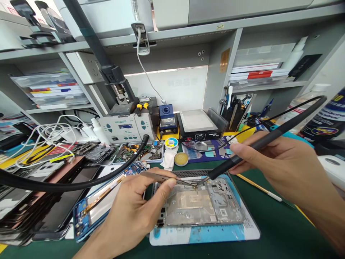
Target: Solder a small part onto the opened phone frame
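Pinched in my left hand is a pair of metal tweezers, its tips pointing right to a small gold-coloured part near the top edge of a phone frame. My right hand grips a soldering iron by its black handle. The iron's tip comes down from the right and meets the same small part, close to the tweezer tips. The phone frame lies flat, metal inside up, on a blue and white board. What lies directly under the tips is too small to make out.
A blue phone frame and a stack of phone parts lie left. A black hose arcs across the left side. Behind stand a solder spool, a flux tin, a rework station and a hot plate. A thin brush lies right.
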The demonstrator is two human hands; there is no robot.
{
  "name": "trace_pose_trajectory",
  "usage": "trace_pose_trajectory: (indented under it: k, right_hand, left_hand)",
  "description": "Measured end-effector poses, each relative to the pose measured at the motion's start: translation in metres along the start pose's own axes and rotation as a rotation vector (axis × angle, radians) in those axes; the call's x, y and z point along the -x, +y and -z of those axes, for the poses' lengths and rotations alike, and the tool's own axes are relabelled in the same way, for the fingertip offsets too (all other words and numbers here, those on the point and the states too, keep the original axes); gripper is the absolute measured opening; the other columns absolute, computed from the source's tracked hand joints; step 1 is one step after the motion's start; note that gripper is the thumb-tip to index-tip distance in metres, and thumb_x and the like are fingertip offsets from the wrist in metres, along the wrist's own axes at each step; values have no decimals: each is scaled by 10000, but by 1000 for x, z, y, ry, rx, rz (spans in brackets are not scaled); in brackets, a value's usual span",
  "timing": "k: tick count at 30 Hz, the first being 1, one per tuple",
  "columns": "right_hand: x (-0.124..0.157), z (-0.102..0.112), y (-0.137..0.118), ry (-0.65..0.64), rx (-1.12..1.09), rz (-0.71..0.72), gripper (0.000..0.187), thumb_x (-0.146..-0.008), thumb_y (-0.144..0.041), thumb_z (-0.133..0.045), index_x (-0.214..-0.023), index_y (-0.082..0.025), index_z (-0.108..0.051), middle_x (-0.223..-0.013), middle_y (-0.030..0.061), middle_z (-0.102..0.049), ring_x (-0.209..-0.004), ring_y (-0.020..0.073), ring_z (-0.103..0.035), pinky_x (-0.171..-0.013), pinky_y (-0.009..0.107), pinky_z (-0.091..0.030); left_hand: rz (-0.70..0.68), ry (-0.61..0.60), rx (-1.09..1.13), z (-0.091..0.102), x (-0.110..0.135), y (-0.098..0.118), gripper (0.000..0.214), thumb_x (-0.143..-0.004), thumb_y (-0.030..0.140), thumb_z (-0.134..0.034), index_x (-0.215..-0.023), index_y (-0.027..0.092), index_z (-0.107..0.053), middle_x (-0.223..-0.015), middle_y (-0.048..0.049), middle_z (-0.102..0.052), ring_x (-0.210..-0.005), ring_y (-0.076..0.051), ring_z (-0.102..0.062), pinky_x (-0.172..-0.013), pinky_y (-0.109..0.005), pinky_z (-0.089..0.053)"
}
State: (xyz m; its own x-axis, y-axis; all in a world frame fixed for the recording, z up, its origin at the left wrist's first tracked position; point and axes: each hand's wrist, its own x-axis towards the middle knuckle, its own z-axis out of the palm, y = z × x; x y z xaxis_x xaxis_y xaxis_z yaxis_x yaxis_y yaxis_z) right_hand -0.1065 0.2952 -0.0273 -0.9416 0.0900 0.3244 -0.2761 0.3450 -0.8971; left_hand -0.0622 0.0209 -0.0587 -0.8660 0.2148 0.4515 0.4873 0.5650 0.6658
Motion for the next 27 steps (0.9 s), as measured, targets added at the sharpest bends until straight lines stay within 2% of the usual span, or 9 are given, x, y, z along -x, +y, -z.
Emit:
trace_pose_trajectory:
  k: [8, 14, 27]
  right_hand:
    - [-3, 0, 5, -36, 7, 68, 262, -753, -475, -864, -668, -249, -763, -579, -14, -791, -467, 217, -773, -430, 173, -626]
    - [-3, 2, 6, -33, -11, 67, 247, -769, -464, -859, -679, -251, -773, -587, -14, -796, -493, 208, -783, -464, 150, -633]
    - [-4, 0, 7, -16, -1, 58, 234, -780, -459, -845, -680, -261, -769, -581, -19, -794, -489, 198, -779, -458, 148, -629]
  left_hand:
    - [-44, 31, -38, 1, -1, 1, 137, -948, 175, -653, -944, 279, -742, -974, 81, -799, -800, -87, -750, -686, -127, -550]
    - [-37, 20, -54, 1, -1, -1, 153, -956, 190, -652, -992, 311, -739, -1010, 99, -799, -856, -83, -757, -718, -117, -552]
    - [-43, 23, -57, 0, 0, -1, 135, -948, 183, -654, -969, 287, -737, -971, 86, -798, -806, -89, -751, -692, -137, -551]
